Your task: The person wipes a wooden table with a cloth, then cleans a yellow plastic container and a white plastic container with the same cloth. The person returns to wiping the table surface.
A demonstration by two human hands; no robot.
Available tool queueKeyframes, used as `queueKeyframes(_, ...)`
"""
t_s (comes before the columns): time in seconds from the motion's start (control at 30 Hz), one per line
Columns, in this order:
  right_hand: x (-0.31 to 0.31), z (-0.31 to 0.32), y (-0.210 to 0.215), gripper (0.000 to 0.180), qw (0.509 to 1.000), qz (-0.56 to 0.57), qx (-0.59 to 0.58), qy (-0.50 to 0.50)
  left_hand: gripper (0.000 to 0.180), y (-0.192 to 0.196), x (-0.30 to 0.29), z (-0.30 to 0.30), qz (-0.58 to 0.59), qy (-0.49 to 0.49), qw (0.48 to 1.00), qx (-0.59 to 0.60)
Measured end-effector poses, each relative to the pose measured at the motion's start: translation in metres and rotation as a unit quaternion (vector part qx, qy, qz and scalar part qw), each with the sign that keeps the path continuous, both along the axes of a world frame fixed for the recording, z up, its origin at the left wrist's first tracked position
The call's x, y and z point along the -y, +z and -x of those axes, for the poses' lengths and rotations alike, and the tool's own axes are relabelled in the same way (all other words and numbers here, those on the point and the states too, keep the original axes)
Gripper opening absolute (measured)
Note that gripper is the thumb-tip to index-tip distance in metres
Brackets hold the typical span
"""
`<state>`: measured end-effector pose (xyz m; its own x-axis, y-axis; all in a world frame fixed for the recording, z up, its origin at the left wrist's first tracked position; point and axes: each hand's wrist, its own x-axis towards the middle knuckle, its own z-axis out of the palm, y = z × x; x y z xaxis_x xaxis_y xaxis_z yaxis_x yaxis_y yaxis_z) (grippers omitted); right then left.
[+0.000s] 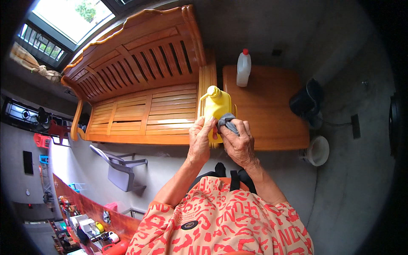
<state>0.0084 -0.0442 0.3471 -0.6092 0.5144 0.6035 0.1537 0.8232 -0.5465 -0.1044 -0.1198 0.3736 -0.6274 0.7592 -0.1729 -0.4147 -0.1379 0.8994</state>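
Observation:
A yellow plastic jug point(219, 107) with a yellow cap stands upright in front of me, by the wooden bench's right armrest. My left hand point(199, 136) closes on the jug's near left side, thumb and fingers pressed together there. Bunched in my right hand point(240, 144) is a grey cloth point(228, 120), pressed against the front of the jug. Both hands are close together, and they hide the jug's lower part. A small red patch shows between them.
Left of the jug stretches a slatted wooden bench point(170, 104). To the right, a wooden table point(267, 110) carries a white bottle point(244, 70) with a red cap and a dark bucket-like container point(304, 102). A white bucket point(318, 151) and a grey plastic chair point(121, 172) stand on the floor.

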Motion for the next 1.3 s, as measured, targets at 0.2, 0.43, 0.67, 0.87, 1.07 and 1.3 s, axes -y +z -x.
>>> queueKeyframes(0.2, 0.015, -0.027, -0.030, 0.022, 0.977, 0.176, -0.068, 0.097, 0.016, 0.003, 0.004, 0.004, 0.026, 0.032, 0.999, -0.027)
queueKeyframes(0.43, -0.021, -0.001, -0.052, 0.023, 0.974, 0.150, -0.143, -0.095, 0.017, 0.039, 0.008, 0.008, 0.011, -0.037, 0.999, 0.004)
queueKeyframes(0.67, -0.061, -0.009, -0.054, 0.033, 0.797, 0.512, -0.291, -0.131, 0.016, 0.069, 0.008, 0.015, 0.043, -0.094, 0.994, -0.042)
queueKeyframes(0.87, -0.069, -0.017, -0.103, 0.058, 0.379, 0.765, -0.468, 0.230, 0.022, 0.081, -0.005, 0.033, 0.057, -0.128, 0.987, -0.080)
queueKeyframes(1.07, -0.041, -0.005, -0.048, 0.057, 0.395, 0.767, -0.437, 0.255, 0.025, 0.101, -0.020, 0.028, 0.018, -0.010, 0.975, -0.222)
queueKeyframes(1.3, -0.034, 0.015, -0.036, 0.053, 0.405, 0.752, -0.466, 0.230, 0.100, 0.030, -0.006, 0.009, -0.133, 0.143, 0.960, -0.199)
